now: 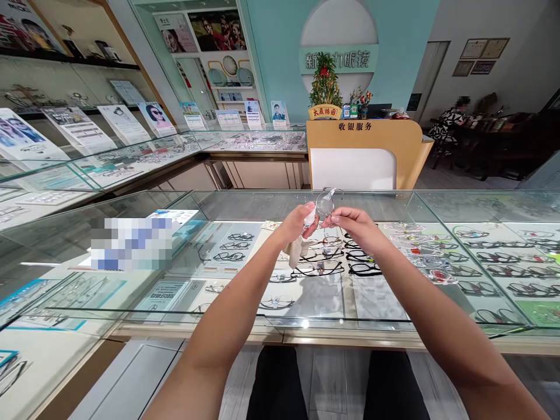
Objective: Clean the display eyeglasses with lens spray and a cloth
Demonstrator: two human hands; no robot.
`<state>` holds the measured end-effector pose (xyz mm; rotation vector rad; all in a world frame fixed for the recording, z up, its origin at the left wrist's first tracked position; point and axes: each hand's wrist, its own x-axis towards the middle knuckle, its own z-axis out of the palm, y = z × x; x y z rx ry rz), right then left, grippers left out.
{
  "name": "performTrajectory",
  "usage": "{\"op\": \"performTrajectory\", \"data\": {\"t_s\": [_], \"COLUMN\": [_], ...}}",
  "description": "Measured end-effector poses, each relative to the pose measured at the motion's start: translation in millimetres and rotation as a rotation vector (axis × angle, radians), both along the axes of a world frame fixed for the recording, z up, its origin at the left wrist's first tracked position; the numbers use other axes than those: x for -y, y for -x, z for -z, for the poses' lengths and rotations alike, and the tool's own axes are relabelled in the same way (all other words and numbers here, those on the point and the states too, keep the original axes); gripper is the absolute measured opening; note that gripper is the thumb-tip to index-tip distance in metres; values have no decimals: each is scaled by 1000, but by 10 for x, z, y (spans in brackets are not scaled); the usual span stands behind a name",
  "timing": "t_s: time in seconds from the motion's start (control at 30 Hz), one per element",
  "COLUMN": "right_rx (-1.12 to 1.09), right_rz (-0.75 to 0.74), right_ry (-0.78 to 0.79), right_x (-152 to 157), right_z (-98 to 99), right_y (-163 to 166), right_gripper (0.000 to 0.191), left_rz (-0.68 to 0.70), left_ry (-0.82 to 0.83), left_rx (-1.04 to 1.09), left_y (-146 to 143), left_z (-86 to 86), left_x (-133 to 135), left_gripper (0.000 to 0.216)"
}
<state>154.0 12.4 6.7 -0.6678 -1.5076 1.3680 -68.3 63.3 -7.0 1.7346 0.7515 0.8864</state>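
Note:
Above the glass counter, my right hand [355, 226] pinches a pair of thin-rimmed eyeglasses [325, 204] with a clear lens turned upward. My left hand [296, 223] is closed around a small white bottle [310, 214], its top close to the lens. A beige cloth [298, 251] hangs below the same hand, its upper part hidden by the fingers. The hands are close together, with the eyeglasses between them. Under the glass, directly below, lie rows of dark-framed eyeglasses [321, 268].
The glass display counter [371, 324] spans the front, with more frames [503, 271] on the right. A display card [131, 244] stands left. Beyond are a cashier desk [365, 140] with a plant [324, 81], another glass case [258, 140], and a person [450, 119] seated far right.

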Motion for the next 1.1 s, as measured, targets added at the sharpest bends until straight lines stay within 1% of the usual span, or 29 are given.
{"op": "performTrajectory", "data": {"t_s": [0.1, 0.23, 0.3, 0.4, 0.47, 0.6, 0.7, 0.73, 0.8, 0.9, 0.97, 1.1], "right_rx": [1, -52, -91, -150, -182, -158, -150, -166, -203, -247, -261, -250], "right_rz": [-13, 23, 53, 106, 128, 123, 139, 148, 160, 166, 175, 202], "right_ry": [-5, 18, 36, 69, 84, 55, 38, 46, 76, 113, 124, 116], "right_x": [-4, -47, -71, -91, -91, -79, -94, -104, -126, -149, -157, -169], "right_z": [11, 27, 25, 13, 8, 16, 25, 23, 12, -15, -29, -35], "right_y": [0, -15, -20, -20, -15, -1, -6, -15, -40, -86, -110, -131], "right_gripper": [29, 30, 34, 37, 38, 37, 39, 39, 39, 39, 40, 43], "left_rz": [-2, -2, 15, 72, 98, 71, 54, 22, -122, -413, -574, -895], "left_ry": [-23, 30, 60, 70, 21, -93, -119, -121, -115, -106, -119, -171], "left_rx": [21, 99, 90, 8, -73, -236, -245, -205, -83, 65, 85, 24], "left_y": [19, 10, 6, 7, -2, -47, -28, 3, 103, 321, 477, 734], "left_z": [10, -24, -45, -60, -56, -40, -55, -65, -85, -85, -54, 57], "left_x": [-2, -14, -21, -5, 36, 141, 123, 86, -31, -255, -397, -586], "left_gripper": [87, 95, 96, 97, 96, 86, 86, 86, 78, 45, 30, 21]}}
